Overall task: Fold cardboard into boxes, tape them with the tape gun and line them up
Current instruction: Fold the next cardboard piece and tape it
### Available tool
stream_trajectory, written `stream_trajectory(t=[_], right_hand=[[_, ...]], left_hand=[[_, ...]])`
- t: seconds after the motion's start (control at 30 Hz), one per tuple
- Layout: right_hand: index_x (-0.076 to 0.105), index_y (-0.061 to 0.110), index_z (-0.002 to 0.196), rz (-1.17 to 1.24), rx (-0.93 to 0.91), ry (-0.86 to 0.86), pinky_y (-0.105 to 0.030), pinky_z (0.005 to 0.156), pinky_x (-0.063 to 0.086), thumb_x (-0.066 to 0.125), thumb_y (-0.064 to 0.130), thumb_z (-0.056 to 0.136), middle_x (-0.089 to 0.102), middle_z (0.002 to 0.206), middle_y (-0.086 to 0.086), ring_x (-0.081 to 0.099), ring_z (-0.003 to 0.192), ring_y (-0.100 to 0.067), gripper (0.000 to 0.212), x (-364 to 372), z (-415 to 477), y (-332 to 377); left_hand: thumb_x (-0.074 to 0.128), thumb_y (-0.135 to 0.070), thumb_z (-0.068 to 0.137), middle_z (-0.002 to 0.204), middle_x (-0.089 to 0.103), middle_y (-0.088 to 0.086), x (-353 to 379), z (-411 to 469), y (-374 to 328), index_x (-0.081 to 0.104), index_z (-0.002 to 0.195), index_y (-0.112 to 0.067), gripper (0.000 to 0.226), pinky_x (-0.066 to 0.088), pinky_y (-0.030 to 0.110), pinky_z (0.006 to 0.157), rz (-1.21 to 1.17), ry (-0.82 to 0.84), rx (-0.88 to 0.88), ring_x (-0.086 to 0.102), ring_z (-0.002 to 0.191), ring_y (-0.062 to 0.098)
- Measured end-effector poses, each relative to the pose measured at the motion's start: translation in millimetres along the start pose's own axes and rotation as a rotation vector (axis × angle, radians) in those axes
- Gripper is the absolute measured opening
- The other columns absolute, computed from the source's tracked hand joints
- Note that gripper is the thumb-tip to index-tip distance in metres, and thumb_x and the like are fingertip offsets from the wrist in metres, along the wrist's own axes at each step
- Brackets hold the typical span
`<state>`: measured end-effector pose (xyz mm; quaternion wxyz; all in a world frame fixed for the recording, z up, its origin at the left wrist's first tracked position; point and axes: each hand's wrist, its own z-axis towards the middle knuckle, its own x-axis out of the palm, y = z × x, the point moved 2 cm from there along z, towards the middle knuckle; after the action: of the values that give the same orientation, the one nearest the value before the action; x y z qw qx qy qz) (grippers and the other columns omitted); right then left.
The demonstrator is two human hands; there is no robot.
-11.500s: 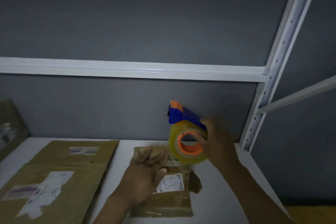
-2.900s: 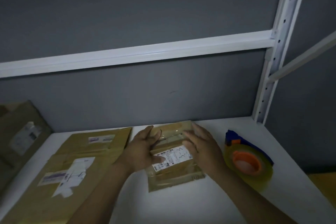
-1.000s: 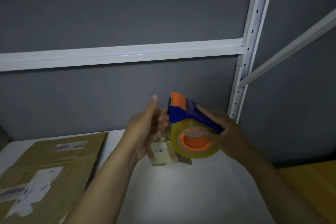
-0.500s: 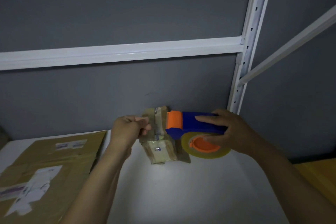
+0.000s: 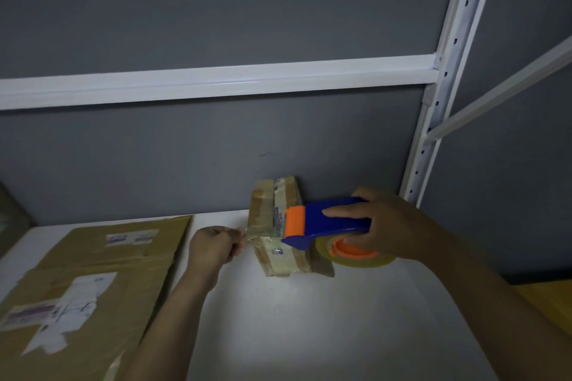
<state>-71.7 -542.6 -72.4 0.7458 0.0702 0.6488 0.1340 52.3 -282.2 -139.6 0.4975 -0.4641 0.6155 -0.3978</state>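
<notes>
With the left hand (image 5: 216, 246) pinching the tape end (image 5: 258, 230) and the right hand (image 5: 391, 226) gripping the tape gun (image 5: 328, 221), the strip probably needed keeping taut over the small cardboard box (image 5: 278, 260).

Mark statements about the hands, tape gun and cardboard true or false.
1. The right hand grips the blue and orange plastic tape gun. True.
2. The left hand lies flat on the small brown taped cardboard box. False: it pinches the clear tape end, left of the box.
3. Flattened brown cardboard sheets lie on the white shelf, left of the box. True.
4. The tape gun rests untouched on the shelf. False: it is in the right hand, beside the box.
</notes>
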Motion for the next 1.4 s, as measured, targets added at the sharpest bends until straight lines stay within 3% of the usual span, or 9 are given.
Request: stream_trajectory(t=[0.2, 0.4, 0.57, 0.67, 0.73, 0.87, 1.03, 1.2, 1.4], right_hand=[[0.04, 0.052, 0.131, 0.06, 0.058, 0.06, -0.018, 0.085, 0.044, 0.069, 0.042, 0.083, 0.043, 0.12, 0.008, 0.046, 0.112, -0.009, 0.057, 5.6, -7.6, -19.6], [0.03, 0.06, 0.116, 0.182, 0.072, 0.044, -0.003, 0.077, 0.039, 0.072, 0.036, 0.082, 0.043, 0.114, 0.01, 0.047, 0.105, -0.006, 0.059, 23.8, -15.5, -36.5], [0.031, 0.055, 0.122, 0.208, 0.082, 0.05, 0.001, 0.075, 0.038, 0.073, 0.033, 0.082, 0.041, 0.113, 0.013, 0.045, 0.104, -0.005, 0.062, 31.4, -13.5, -37.1], [0.033, 0.053, 0.125, 0.197, 0.073, 0.05, 0.001, 0.074, 0.037, 0.073, 0.034, 0.082, 0.041, 0.112, 0.013, 0.044, 0.103, -0.003, 0.062, 32.3, -9.8, -33.2], [0.03, 0.056, 0.121, 0.202, 0.069, 0.042, -0.002, 0.075, 0.038, 0.073, 0.034, 0.082, 0.042, 0.112, 0.011, 0.045, 0.103, -0.004, 0.062, 32.5, -8.4, -30.9], [0.032, 0.053, 0.128, 0.238, 0.077, 0.045, -0.011, 0.082, 0.044, 0.073, 0.033, 0.082, 0.042, 0.118, 0.01, 0.044, 0.11, -0.007, 0.065, 36.8, -10.2, -24.8], [0.035, 0.041, 0.14, 0.25, 0.091, 0.042, -0.005, 0.078, 0.04, 0.073, 0.031, 0.082, 0.038, 0.121, 0.012, 0.04, 0.113, -0.005, 0.07, 42.3, -13.3, -26.6], [0.03, 0.053, 0.127, 0.281, 0.084, 0.036, -0.005, 0.077, 0.038, 0.073, 0.032, 0.082, 0.04, 0.118, 0.011, 0.043, 0.11, -0.005, 0.066, 43.8, -16.7, -31.2], [0.035, 0.055, 0.122, 0.313, 0.123, 0.07, -0.003, 0.074, 0.04, 0.074, 0.034, 0.081, 0.045, 0.116, 0.01, 0.047, 0.105, -0.005, 0.061, 32.5, -35.2, -44.1]], left_hand=[[0.056, -0.011, 0.095, 0.063, 0.063, 0.006, 20.1, -2.3, 10.1, 0.067, 0.079, -0.001, 0.022, 0.044, 0.026, 0.054, -0.199, 0.228, -0.135, 0.05, 0.056, 0.015], [0.051, -0.047, 0.096, 0.073, 0.072, 0.013, 25.1, 0.3, 15.6, 0.054, 0.109, -0.016, 0.033, 0.046, 0.026, 0.055, 0.143, 0.207, 0.035, 0.058, 0.058, 0.016], [0.036, -0.055, 0.094, 0.133, 0.059, -0.005, 33.9, -13.1, 25.0, 0.039, 0.144, -0.029, 0.056, 0.047, 0.026, 0.1, 0.094, 0.185, 0.383, 0.057, 0.118, 0.009], [0.037, -0.042, 0.099, 0.129, 0.049, -0.03, 43.6, -24.7, 21.5, 0.027, 0.139, -0.042, 0.042, 0.043, 0.002, 0.086, 0.032, 0.401, 0.369, 0.05, 0.112, -0.019], [0.057, -0.045, 0.091, 0.132, 0.051, -0.027, 42.3, -18.9, 23.8, 0.023, 0.143, -0.04, 0.062, 0.044, 0.007, 0.089, 0.167, 0.448, 0.425, 0.049, 0.121, -0.01], [0.059, -0.073, 0.073, 0.157, -0.01, -0.013, 34.3, -0.2, 30.4, -0.005, 0.152, -0.03, 0.11, 0.0, 0.03, 0.119, 0.766, 0.177, 0.725, -0.01, 0.146, 0.006], [0.036, -0.071, 0.084, 0.153, 0.035, 0.001, 46.1, -9.2, 25.4, 0.035, 0.148, -0.018, 0.083, 0.015, 0.034, 0.12, 1.091, 0.093, 1.143, 0.023, 0.145, 0.017], [0.058, -0.066, 0.077, 0.137, 0.056, 0.004, 57.8, -15.9, 27.5, 0.044, 0.142, -0.014, 0.084, 0.032, 0.038, 0.106, 1.004, 0.042, 1.203, 0.056, 0.124, 0.021], [0.069, -0.054, 0.075, 0.14, 0.054, 0.002, 53.1, -15.0, 25.9, 0.049, 0.14, -0.013, 0.079, 0.028, 0.024, 0.109, 0.987, 0.072, 1.237, 0.053, 0.122, 0.017]])
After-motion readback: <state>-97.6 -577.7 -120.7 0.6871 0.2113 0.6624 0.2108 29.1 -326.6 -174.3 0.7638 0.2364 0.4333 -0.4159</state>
